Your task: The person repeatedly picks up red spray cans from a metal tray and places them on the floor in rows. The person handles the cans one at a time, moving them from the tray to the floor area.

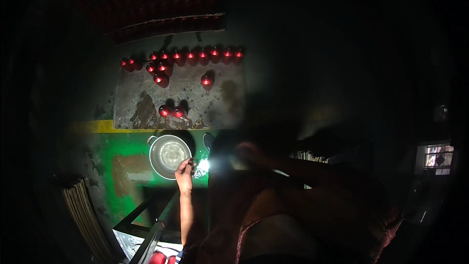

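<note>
The scene is very dark. My left hand (184, 170) reaches up from the lower edge, its fingers pinched on a small dark thing beside a bright white glare (203, 165). It hovers at the right rim of a round metal bowl (155, 159) that stands on a green-painted floor. My right hand (246, 150) is a dim shape right of the glare; its fingers and anything in it are lost in shadow. Several small glossy red pieces (165, 111) sit on a worn grey slab (141, 93) beyond the bowl.
More red pieces line a row (202, 55) at the slab's far edge and fill dark racks (166, 19) above. A yellow stripe (100, 126) borders the slab. A bundle of thin sticks (83, 210) lies lower left, a metal frame (146, 225) below my arm, a lit opening (437, 158) far right.
</note>
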`<state>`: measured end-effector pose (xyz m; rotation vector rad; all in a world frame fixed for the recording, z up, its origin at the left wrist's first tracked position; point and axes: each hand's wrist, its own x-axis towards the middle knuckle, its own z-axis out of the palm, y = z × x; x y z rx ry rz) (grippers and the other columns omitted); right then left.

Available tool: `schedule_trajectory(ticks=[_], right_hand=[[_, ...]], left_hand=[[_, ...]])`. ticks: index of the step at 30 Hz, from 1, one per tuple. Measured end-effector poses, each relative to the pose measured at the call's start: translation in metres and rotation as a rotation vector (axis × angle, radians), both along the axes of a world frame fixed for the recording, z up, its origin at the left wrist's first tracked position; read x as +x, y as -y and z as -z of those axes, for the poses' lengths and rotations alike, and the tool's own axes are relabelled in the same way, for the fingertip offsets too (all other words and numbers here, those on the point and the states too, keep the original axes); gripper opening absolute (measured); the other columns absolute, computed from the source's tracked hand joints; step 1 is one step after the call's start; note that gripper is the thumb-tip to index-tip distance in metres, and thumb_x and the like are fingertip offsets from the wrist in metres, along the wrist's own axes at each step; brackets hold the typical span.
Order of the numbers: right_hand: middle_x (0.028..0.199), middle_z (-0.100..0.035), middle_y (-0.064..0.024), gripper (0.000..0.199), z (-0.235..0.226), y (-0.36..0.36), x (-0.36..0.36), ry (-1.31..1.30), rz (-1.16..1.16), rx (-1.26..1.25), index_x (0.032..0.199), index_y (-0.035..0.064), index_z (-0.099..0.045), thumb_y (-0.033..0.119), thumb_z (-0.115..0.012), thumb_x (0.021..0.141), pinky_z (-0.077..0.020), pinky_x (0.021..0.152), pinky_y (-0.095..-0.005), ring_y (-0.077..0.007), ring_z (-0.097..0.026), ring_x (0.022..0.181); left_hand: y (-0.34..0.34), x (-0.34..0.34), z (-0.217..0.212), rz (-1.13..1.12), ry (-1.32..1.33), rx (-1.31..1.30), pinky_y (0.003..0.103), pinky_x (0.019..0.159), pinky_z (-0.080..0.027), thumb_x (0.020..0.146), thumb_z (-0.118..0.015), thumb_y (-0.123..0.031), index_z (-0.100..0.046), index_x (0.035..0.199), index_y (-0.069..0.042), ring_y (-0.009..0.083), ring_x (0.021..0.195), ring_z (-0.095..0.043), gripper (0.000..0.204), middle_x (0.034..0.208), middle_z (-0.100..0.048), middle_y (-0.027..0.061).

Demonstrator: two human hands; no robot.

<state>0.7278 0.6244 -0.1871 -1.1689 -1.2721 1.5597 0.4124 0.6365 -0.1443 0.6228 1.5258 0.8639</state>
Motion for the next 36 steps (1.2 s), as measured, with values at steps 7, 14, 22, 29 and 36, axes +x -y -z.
schedule_trajectory(ticks=[7, 14, 22, 29, 36], right_hand=[[0.131, -0.058, -0.0124, 0.038, -0.017, -0.144, 0.067, 0.205, 0.210, -0.193, 0.135, 0.0084, -0.053, 0.017, -0.056, 0.098, -0.0448, 0.104, -0.0370, -0.0258, -0.055, 0.122], [0.137, -0.052, -0.0157, 0.056, 0.130, -0.298, 0.124, 1.023, 0.209, 0.108, 0.141, 0.0165, -0.050, 0.027, -0.067, 0.088, -0.0395, 0.105, -0.0458, -0.0325, -0.048, 0.128], [0.143, -0.043, -0.0233, 0.068, 0.334, -0.488, 0.187, 1.343, 0.213, 0.116, 0.143, 0.0291, -0.048, 0.029, -0.071, 0.079, -0.0404, 0.101, -0.0534, -0.0395, -0.043, 0.131], [0.145, -0.038, -0.0210, 0.053, 0.387, -0.531, 0.211, 1.182, 0.252, 0.257, 0.131, 0.0352, -0.061, 0.019, -0.073, 0.082, -0.0438, 0.103, -0.0485, -0.0418, -0.045, 0.125], [0.147, -0.037, -0.0203, 0.057, 0.391, -0.514, 0.208, 1.073, 0.400, 0.317, 0.129, 0.0369, -0.062, 0.016, -0.077, 0.079, -0.0426, 0.104, -0.0471, -0.0409, -0.044, 0.127]], left_hand=[[-0.277, 0.022, 0.041, 0.521, -0.169, 0.284, 0.026, 0.074, -0.051, 0.092, -0.066, -0.017, -0.073, 0.107, -0.005, 0.0120, 0.081, -0.067, 0.021, 0.088, -0.073, 0.0078], [-0.436, 0.086, 0.131, 0.704, -0.372, 0.431, 0.032, 0.073, -0.053, 0.087, -0.068, -0.020, -0.066, 0.123, -0.016, 0.0178, 0.084, -0.067, 0.037, 0.111, -0.069, 0.0083], [-0.549, 0.202, 0.315, 0.737, -0.695, 0.747, 0.048, 0.107, -0.042, 0.075, -0.071, -0.010, -0.058, 0.135, -0.018, 0.0432, 0.130, -0.045, 0.062, 0.151, -0.037, 0.0205], [-0.600, 0.280, 0.409, 0.805, -0.710, 0.712, 0.046, 0.110, -0.040, 0.070, -0.075, -0.004, -0.066, 0.124, -0.034, 0.0408, 0.138, -0.036, 0.062, 0.157, -0.028, 0.0149], [-0.603, 0.297, 0.433, 0.722, -0.748, 0.740, 0.043, 0.111, -0.041, 0.070, -0.079, 0.000, -0.069, 0.120, -0.033, 0.0404, 0.137, -0.035, 0.061, 0.155, -0.030, 0.0110]])
